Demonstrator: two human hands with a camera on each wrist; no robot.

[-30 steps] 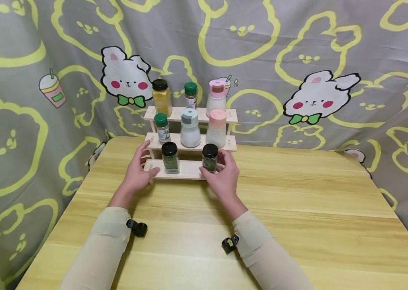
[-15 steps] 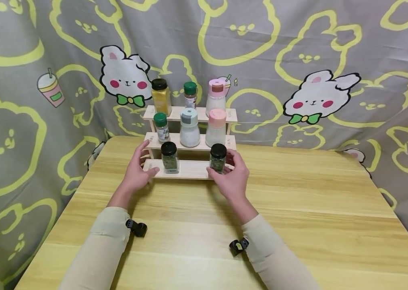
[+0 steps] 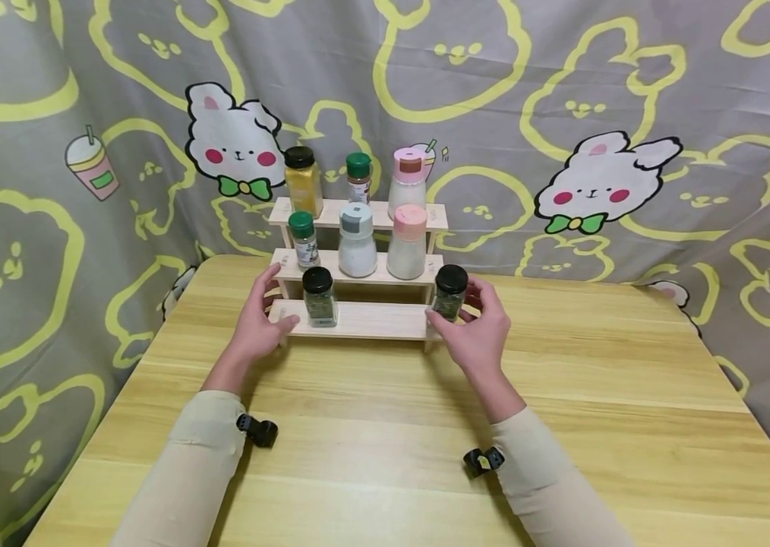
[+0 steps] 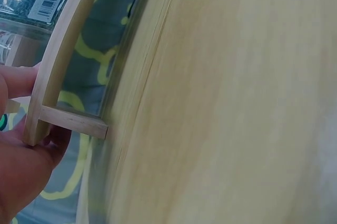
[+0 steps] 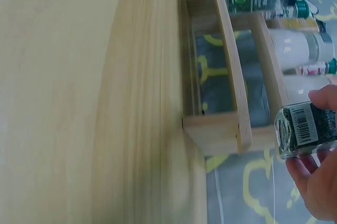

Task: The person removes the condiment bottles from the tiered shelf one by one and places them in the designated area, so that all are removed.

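A three-step wooden spice rack (image 3: 381, 320) stands on the table. My left hand (image 3: 258, 325) grips the left end of its bottom shelf, thumb on top and fingers underneath in the left wrist view. Between thumb and fingers, my right hand (image 3: 482, 328) holds a glass spice jar (image 3: 450, 292) with a black lid and dark green contents. That jar is upright at the right end of the bottom shelf; the right wrist view shows its base (image 5: 283, 132) raised off the shelf. A matching black-lidded jar (image 3: 320, 300) stands toward the shelf's left.
The middle step holds a green-lidded jar (image 3: 304, 241), a blue-lidded shaker (image 3: 358, 247) and a pink-lidded shaker (image 3: 407, 247). On the top step are a yellow spice jar (image 3: 304, 186), another green-lidded jar (image 3: 359, 178) and another pink-lidded shaker (image 3: 408, 190). A patterned curtain (image 3: 494, 137) hangs behind.
My right hand has carried the black-lidded jar rightward along the bottom shelf to its right end and a little upward. My left hand keeps its grip on the rack.
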